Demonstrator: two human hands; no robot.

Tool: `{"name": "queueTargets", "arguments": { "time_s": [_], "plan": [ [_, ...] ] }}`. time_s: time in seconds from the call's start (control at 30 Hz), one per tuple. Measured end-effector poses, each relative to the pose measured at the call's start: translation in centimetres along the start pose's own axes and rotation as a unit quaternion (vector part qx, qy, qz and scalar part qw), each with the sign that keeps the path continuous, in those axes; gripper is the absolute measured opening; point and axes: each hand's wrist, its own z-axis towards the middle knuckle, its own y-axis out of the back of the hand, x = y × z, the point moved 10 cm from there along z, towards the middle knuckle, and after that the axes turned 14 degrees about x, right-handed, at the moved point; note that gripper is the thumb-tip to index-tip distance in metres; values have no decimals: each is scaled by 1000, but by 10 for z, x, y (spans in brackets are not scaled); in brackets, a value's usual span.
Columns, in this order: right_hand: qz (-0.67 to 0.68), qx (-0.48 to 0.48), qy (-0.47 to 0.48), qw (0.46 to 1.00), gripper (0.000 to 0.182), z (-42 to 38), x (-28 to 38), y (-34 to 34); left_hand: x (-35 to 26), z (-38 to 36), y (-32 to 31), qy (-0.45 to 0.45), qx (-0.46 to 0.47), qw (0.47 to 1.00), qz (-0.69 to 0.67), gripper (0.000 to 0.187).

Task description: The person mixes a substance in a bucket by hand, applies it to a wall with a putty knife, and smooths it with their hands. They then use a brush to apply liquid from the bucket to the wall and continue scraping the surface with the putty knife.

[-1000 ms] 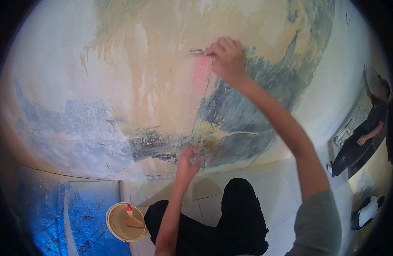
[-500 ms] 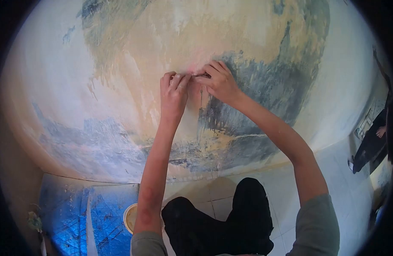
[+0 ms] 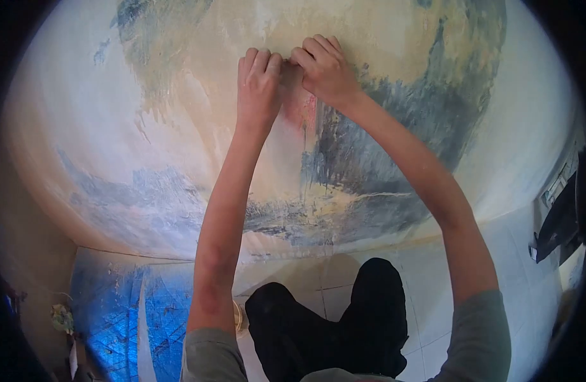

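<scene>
In the head view, both hands are reaching up to the wall [image 3: 197, 105] in the upper middle of the frame, the wall itself filling most of the picture. The left hand [image 3: 259, 92] is bending its fingers; their tips are hiding, so I cannot tell how far they are closing or whether they are gripping anything. The right hand [image 3: 328, 71], just beside it, is curling its fingers inward. A small dark sliver [image 3: 287, 62] is showing between the two, but I cannot tell whether either hand is holding it. Just below them, a pink patch [image 3: 299, 111] is showing on the wall, with a dark patch [image 3: 401, 134] spreading to its right. At lower left, a blue sheet [image 3: 169, 318] is lying on the floor [image 3: 433, 305]. A bucket's rim [image 3: 238, 316] is peeping out beside the left forearm. Black trousers [image 3: 331, 347] are filling the bottom middle.
</scene>
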Motion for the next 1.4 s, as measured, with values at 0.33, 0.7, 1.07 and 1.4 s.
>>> {"name": "queueTargets", "arguments": {
  "time_s": [0.33,0.7,1.07,1.4],
  "plan": [
    [-30,-50,76,995,15,4,8,9,-3,15,4,-55,13,995,87,24],
    [34,54,-1,998,16,-54,34,-17,-31,-48,-23,-61,61,995,47,26],
    [-12,-70,-37,997,22,15,-16,9,13,35,6,15,-17,998,56,37],
    [-42,-34,0,999,23,8,-12,6,-3,34,12,-82,-63,987,120,21]
  ]
}}
